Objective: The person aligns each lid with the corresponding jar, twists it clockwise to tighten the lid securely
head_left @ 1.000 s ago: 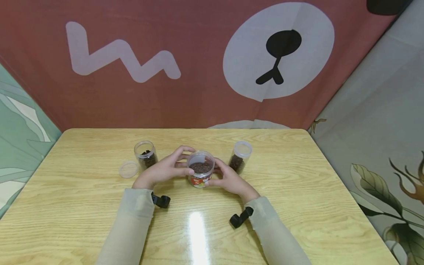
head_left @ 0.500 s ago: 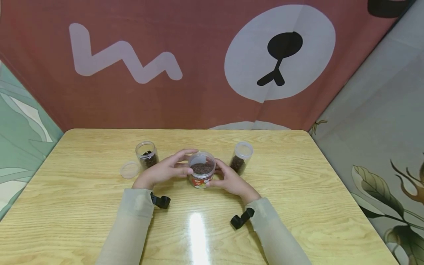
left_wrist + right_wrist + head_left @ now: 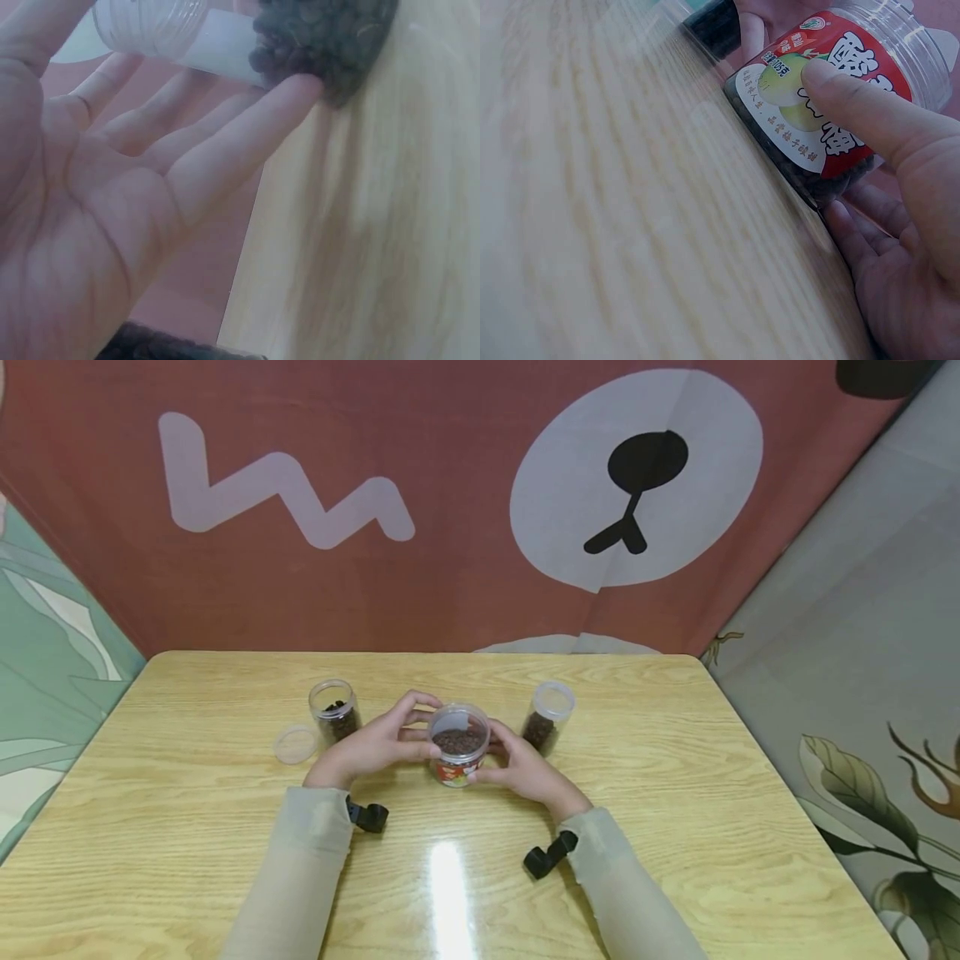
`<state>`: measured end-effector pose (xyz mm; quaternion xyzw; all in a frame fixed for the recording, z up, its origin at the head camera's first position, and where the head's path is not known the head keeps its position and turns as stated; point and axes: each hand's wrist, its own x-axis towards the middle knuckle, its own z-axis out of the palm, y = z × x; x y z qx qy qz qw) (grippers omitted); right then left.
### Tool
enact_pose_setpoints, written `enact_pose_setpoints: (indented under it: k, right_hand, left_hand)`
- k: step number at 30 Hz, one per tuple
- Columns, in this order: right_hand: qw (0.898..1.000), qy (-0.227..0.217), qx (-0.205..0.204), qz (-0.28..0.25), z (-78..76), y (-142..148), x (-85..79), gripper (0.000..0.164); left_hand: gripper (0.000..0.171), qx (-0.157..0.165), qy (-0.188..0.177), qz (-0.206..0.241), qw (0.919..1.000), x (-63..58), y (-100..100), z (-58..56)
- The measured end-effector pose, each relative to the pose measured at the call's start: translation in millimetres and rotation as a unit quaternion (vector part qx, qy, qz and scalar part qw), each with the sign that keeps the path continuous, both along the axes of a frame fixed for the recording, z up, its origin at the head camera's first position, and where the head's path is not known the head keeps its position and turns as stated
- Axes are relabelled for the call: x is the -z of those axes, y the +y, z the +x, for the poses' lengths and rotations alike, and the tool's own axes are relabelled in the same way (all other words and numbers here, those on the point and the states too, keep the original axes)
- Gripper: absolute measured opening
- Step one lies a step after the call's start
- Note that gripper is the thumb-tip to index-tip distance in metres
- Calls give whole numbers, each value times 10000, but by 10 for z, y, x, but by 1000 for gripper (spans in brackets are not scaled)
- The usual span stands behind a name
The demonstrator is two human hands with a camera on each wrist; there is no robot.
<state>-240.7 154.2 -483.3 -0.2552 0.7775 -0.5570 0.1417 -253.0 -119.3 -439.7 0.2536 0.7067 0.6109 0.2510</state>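
A clear plastic jar (image 3: 459, 752) with a red label stands upright between my hands on the table, its lower part filled with small dark brown pieces. My left hand (image 3: 378, 743) holds its left side, thumb at the front near the rim and fingers reaching round the far side. From the right, my right hand (image 3: 525, 768) grips it lower down. In the right wrist view the thumb presses on the label (image 3: 859, 97), which has pale green fruit printed on it. The left wrist view catches the jar's see-through wall (image 3: 154, 26) and dark contents beside my outstretched fingers.
To the left stands a lidless clear jar (image 3: 335, 714) with dark pieces, a round clear lid (image 3: 296, 744) lying beside it. A taller clear jar (image 3: 550, 714) with a whitish top stands close behind my right hand. The wooden table (image 3: 675, 827) ends at a cloth backdrop (image 3: 450, 593).
The whole head view has shifted slightly. Both hands stay on the labelled jar, with the left fingers changing a little at its far side.
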Motion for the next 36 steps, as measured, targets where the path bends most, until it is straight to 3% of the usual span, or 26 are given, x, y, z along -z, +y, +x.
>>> enact_pose_setpoints:
  k: [15, 36]
  right_hand:
    - [10000, -39, -8, -58, -10, 6, 22, 82]
    - [10000, -27, 50, 13, -4, 13, 11, 80]
  left_hand:
    - [61, 122, -129, 142, 9997, 13, -16, -10]
    - [75, 231, 70, -178, 9996, 74, 3, -15]
